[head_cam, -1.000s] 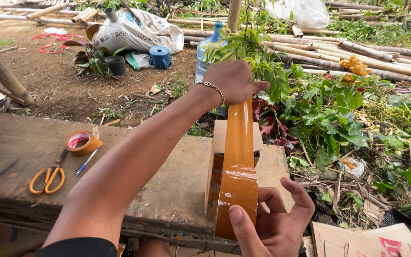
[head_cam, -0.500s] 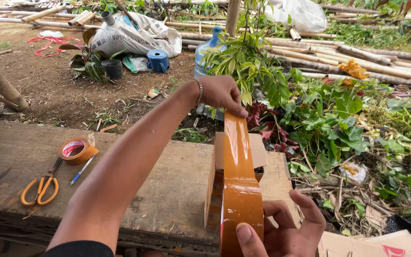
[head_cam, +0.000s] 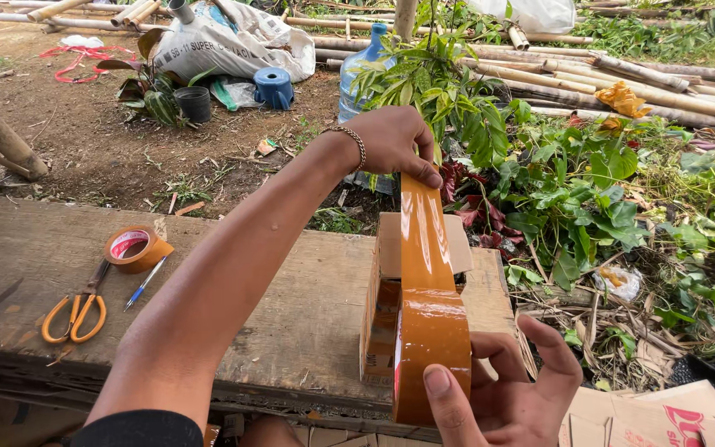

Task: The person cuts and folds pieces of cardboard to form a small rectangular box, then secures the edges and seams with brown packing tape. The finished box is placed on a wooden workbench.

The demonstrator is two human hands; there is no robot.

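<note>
- Stretching a glossy brown strip of packing tape (head_cam: 420, 240) taut, a person works at a weathered wooden plank bench (head_cam: 275, 331) set outdoors.
- The right hand (head_cam: 515, 397), low in the head view, grasps the wide brown roll of packing tape (head_cam: 430, 352), thumb pressed on its near face and fingers curled round its right side.
- The left hand (head_cam: 395, 141), a beaded bracelet (head_cam: 356, 142) at its wrist, is clenched on the free end of the strip, pinching it above and beyond the roll.
- The strip runs from the left hand's fingertips down to the roll in the right hand, passing over a small open cardboard box (head_cam: 391, 281) that stands on the bench between the two hands.
- The box lies just behind the roll and below the left hand; whether the tape touches its top cannot be told.
- Well apart to the left on the bench lie a second, smaller roll of brown tape (head_cam: 134, 248), orange-handled scissors (head_cam: 76, 310) and a blue pen (head_cam: 145, 283).
- Beyond the bench, leafy green plants (head_cam: 539, 182) crowd the right side, with a clear blue-capped water bottle (head_cam: 362, 70), a blue plastic spool (head_cam: 274, 88) and a white sack (head_cam: 225, 50) on the bare earth.
</note>
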